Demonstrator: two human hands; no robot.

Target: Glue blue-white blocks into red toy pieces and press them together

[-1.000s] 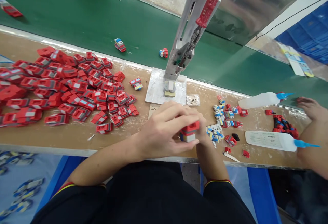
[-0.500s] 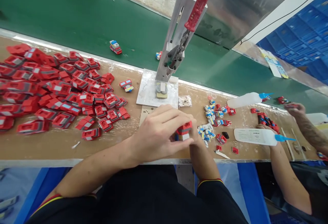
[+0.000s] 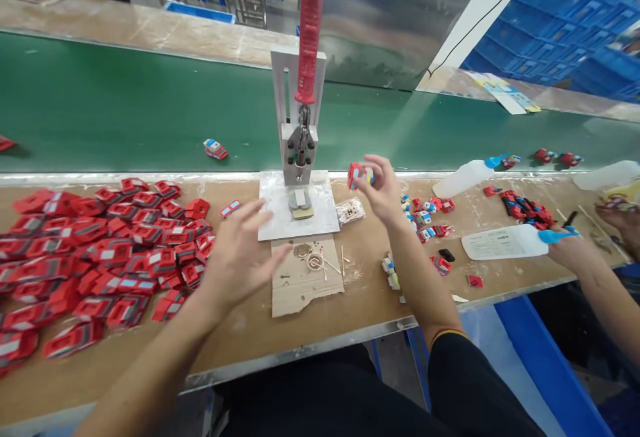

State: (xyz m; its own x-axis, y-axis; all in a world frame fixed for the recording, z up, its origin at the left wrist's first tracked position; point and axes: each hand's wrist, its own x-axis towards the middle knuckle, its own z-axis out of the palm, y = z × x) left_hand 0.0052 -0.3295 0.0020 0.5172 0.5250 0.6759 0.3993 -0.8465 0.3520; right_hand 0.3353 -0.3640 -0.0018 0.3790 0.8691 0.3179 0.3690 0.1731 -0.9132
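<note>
In the head view, the right grip (image 3: pixel 383 190) pinches a small red, white and blue toy car (image 3: pixel 356 175) between thumb and fingers, raised above the desk (image 3: pixel 240 333). The left grip (image 3: pixel 237 250) is spread, fingers and thumb well apart, over the desk. Between the two grips stands a press (image 3: pixel 300 133) with a red handle (image 3: pixel 310 43), its metal base plate (image 3: pixel 320 220) near the left fingertips. Right of the left grip lies a torn cardboard sheet (image 3: pixel 297 298) with swabs on it. A heap of red car parts (image 3: pixel 125 250) spreads left of that grip. Right of the right grip are a cluster of coloured pieces (image 3: pixel 426 234), two white bottles (image 3: pixel 505 243) and a co-worker's hand (image 3: pixel 575 250). Beyond both grips runs a green belt (image 3: pixel 125 110), carrying a few more cars (image 3: pixel 215 149)
</note>
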